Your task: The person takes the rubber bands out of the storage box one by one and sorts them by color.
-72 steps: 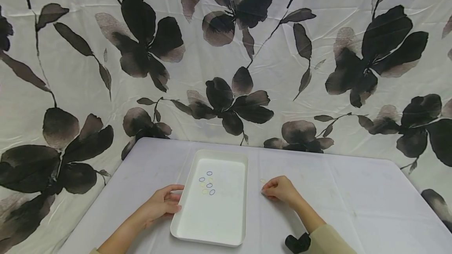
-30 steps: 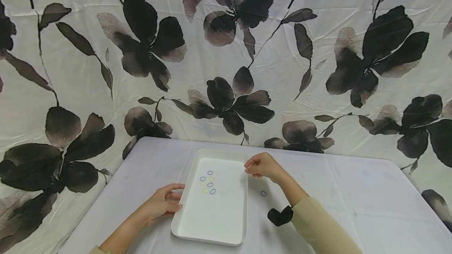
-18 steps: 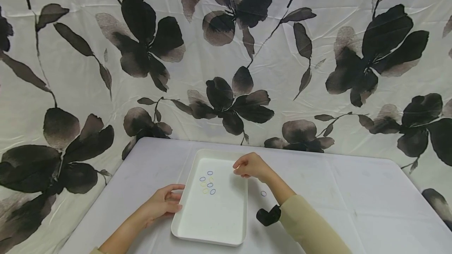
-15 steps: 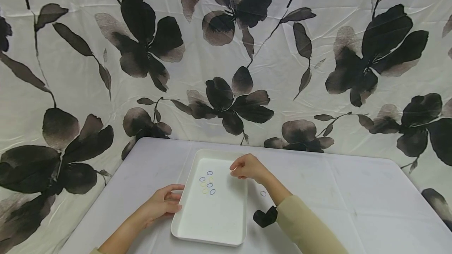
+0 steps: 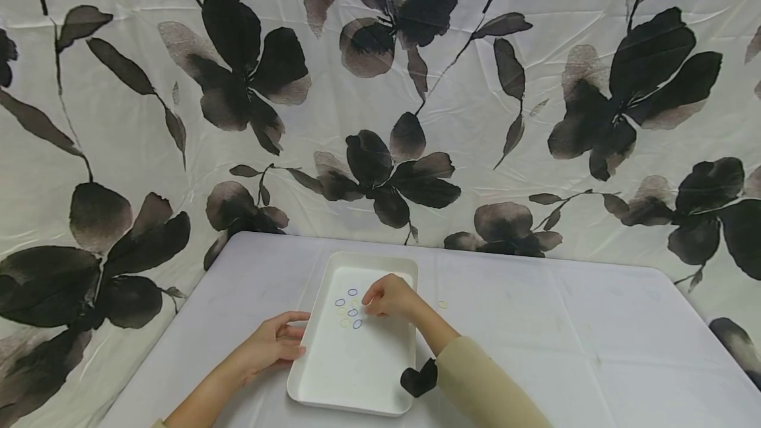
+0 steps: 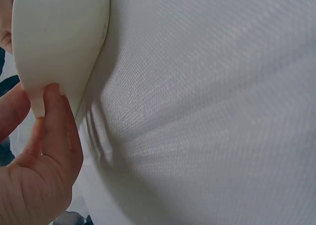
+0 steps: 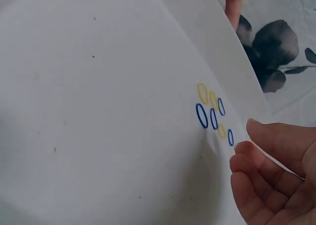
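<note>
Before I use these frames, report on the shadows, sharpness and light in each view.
Head: gentle, fairly even light, with the yellow rings looking faint on the tray. Left wrist: the tablecloth shows its weave, with a shadow along the tray. Right wrist: slightly soft picture, gray shadow beside the right hand.

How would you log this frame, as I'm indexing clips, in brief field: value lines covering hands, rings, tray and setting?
Left grip: pinches the left rim of the white tray
Right grip: over the tray, beside the rings; whether it holds anything cannot be told
Rings in tray: four blue rings, three yellow rings, clustered
Ring outside tray: yellow ring on the table, right of the tray
Backdrop: pale cloth, dark floral print
</note>
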Demonstrator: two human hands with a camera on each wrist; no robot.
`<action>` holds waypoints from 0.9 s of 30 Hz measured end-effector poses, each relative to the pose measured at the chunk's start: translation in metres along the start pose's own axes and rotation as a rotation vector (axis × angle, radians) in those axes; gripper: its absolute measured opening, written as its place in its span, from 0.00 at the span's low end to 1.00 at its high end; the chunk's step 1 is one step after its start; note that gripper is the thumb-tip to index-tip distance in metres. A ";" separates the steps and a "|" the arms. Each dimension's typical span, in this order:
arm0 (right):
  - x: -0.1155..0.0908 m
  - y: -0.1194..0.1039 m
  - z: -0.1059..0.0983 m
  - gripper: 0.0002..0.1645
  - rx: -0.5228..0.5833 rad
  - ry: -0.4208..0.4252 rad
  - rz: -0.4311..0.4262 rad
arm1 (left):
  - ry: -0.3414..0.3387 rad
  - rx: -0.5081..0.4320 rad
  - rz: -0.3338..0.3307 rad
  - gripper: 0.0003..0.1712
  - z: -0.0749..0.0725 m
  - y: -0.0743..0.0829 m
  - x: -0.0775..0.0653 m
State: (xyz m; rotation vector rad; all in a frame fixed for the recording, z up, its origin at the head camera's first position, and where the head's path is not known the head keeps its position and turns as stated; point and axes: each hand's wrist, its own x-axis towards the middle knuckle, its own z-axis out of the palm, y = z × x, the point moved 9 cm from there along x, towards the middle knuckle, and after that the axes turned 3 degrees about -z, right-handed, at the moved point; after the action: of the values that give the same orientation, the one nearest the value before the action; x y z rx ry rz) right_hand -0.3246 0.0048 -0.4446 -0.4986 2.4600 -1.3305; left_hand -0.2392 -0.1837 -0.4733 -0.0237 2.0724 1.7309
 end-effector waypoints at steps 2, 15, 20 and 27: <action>0.000 0.000 0.006 0.04 -0.013 -0.007 -0.003 | 0.000 -0.002 -0.001 0.40 0.000 0.000 0.000; -0.002 0.005 0.022 0.06 -0.095 0.024 -0.004 | -0.001 0.003 -0.008 0.40 0.001 0.002 -0.002; -0.002 0.003 0.025 0.09 -0.192 0.028 -0.023 | 0.003 0.005 -0.013 0.40 0.002 0.002 -0.002; -0.006 -0.001 0.025 0.10 -0.236 -0.015 -0.063 | 0.018 0.006 -0.022 0.40 0.001 0.002 -0.002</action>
State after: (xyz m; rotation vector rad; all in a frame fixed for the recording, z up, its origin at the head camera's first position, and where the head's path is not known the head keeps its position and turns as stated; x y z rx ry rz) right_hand -0.3081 -0.0118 -0.4564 -0.6437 2.6231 -1.0590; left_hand -0.2376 -0.1833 -0.4705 -0.0600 2.0821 1.7179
